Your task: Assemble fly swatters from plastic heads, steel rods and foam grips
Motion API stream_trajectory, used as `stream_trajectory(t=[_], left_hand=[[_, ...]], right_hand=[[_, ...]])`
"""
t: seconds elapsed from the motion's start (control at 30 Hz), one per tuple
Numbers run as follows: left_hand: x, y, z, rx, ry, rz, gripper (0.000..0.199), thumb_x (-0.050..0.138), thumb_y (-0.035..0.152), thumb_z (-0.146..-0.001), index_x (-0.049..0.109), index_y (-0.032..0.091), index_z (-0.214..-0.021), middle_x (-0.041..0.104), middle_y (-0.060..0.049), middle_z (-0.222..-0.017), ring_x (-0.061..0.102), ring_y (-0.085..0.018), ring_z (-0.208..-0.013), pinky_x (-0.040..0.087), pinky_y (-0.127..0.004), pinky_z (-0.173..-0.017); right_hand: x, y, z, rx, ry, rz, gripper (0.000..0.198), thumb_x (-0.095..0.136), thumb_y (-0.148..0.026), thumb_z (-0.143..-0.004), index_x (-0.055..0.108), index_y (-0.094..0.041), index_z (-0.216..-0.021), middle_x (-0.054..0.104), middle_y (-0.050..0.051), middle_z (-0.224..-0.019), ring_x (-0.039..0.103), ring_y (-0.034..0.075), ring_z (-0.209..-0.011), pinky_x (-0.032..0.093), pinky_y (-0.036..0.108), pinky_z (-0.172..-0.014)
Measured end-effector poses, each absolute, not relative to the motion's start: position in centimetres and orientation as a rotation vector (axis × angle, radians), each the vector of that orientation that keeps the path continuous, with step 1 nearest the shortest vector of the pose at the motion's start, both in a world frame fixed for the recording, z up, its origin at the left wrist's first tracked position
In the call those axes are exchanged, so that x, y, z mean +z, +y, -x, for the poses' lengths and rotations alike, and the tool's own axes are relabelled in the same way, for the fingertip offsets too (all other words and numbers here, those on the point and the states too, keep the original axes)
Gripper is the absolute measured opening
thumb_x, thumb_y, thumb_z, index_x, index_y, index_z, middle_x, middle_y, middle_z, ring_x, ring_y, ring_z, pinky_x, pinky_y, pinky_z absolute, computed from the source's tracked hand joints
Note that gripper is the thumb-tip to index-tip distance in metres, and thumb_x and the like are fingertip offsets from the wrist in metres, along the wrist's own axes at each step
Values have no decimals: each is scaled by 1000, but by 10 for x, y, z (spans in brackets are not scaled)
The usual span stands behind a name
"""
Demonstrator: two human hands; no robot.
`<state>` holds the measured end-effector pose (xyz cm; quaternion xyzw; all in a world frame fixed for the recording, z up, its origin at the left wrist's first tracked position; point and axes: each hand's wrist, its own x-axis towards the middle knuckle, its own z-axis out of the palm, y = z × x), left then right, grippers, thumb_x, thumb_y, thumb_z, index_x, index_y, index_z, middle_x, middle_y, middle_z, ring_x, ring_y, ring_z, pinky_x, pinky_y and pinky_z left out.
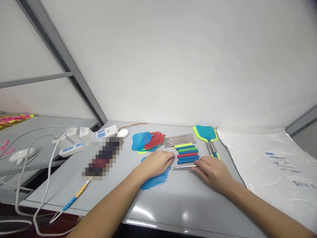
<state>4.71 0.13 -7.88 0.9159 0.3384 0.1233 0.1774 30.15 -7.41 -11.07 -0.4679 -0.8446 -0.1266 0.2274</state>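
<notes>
My right hand [210, 168] has its fingers and thumb closed around one end of a silver metal rod [182, 167], which points left, low over the table. My left hand [157, 162] lies over a blue fly swatter head [156, 181], its fingers curled and pressed together; what they grip, if anything, is hidden. Behind my hands are a row of coloured handle sleeves [187, 154] and several metal rods [179, 139] side by side. Blue and red swatter heads [154, 140] overlap in a pile behind my left hand.
Fly swatters with handles attached [206, 134] lie at the back right, beside a white plastic bag [260, 158] with a label. Power strips [106, 132], white cables [49, 165] and a pixelated object [104, 158] occupy the left. A wall [173, 66] closes off the back.
</notes>
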Motion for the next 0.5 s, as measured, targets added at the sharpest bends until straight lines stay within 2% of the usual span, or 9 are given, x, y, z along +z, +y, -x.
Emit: stream_trajectory(t=[0.13,0.2,0.3,0.37,0.5], left_hand=[[-71,1,-47,423,930,-2718,28,37,22,-93,63,20,-81,62,-5,-75,56,-21,-79,39,-31,-74],[-69,-1,-47,493,918,-2730,26,38,16,-92,63,21,-86,63,-5,-77,55,-21,-81,39,-32,-76],[-67,-4,-47,625,895,-2688,30,38,9,-87,61,21,-101,65,-5,-94,55,-21,-90,39,-33,-81],[-67,-5,-46,685,858,-2679,36,38,4,-84,60,21,-106,64,-6,-102,53,-21,-95,38,-35,-84],[-65,-6,-45,716,786,-2728,44,38,-1,-76,60,21,-107,66,-5,-100,52,-22,-95,36,-37,-86]], right_hand=[[-111,-73,-301,-370,-2321,1280,20,46,-26,-94,63,-19,-102,64,7,-85,57,18,-76,41,31,-69],[-109,-73,-301,-360,-2337,1261,24,44,-21,-94,60,-17,-112,64,9,-91,58,19,-82,44,32,-72],[-104,-72,-302,-311,-2369,1229,33,41,-15,-94,52,-16,-125,63,11,-97,57,20,-88,47,33,-76],[-99,-71,-302,-297,-2383,1214,36,40,-13,-93,49,-17,-128,62,11,-99,57,19,-88,48,33,-75],[-87,-68,-295,-316,-2401,1193,35,39,-13,-94,51,-19,-126,64,10,-98,58,18,-84,49,32,-70]])
